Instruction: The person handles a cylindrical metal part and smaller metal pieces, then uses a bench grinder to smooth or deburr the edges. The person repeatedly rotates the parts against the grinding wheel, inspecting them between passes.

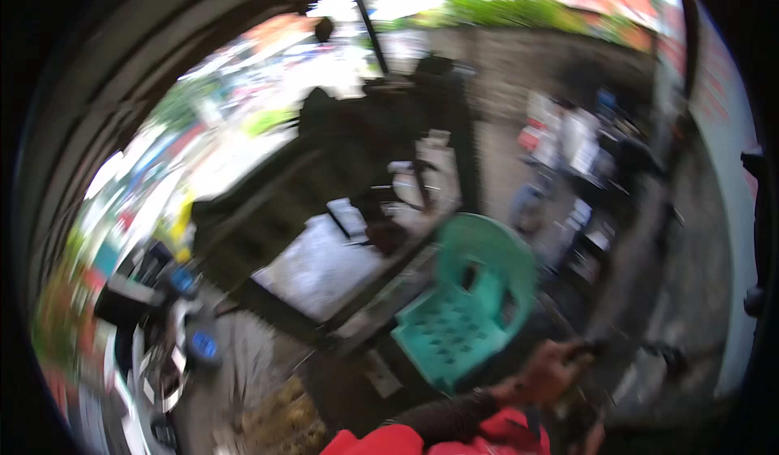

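My left hand [550,371] reaches across the lower right on a dark-sleeved forearm, with red cloth behind it. Its fingers are curled closed, and something small and dark shows at their tips, too blurred to name. Below it, by the lower edge, a bit of what seems to be my right hand [596,436] shows; blur and the frame's edge hide its fingers. Just beyond my left forearm stands a green plastic chair [454,325] with a pierced seat and a curved back, and neither hand touches it.
A dark bench or cabinet [268,211] with pale sheets [320,260] on it fills the middle. Parts of a motorcycle or scooter [174,341] stand at the left. Mixed boxes and clutter [572,142] lie along the concrete wall [519,65] at the right. The picture is heavily blurred.
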Demonstrator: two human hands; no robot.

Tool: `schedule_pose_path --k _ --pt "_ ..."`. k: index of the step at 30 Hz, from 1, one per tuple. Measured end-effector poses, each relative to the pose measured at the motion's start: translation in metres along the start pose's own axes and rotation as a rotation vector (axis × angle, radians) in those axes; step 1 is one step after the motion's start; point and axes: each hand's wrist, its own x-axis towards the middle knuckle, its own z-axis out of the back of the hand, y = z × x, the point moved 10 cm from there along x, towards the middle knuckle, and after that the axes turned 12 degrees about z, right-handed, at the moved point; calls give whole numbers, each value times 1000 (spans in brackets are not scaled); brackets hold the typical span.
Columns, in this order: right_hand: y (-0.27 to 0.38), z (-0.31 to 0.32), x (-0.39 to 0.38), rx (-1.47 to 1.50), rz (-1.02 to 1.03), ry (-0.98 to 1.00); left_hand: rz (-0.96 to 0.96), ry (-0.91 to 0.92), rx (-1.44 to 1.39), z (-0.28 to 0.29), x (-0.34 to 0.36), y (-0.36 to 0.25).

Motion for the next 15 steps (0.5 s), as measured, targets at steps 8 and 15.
schedule_pose_path --k 8,15 --pt "8 -40 223 -63 477 -84 274 16 -119 -4 192 47" --pt "-3 32 471 -352 175 -445 147 170 261 -144 383 89"
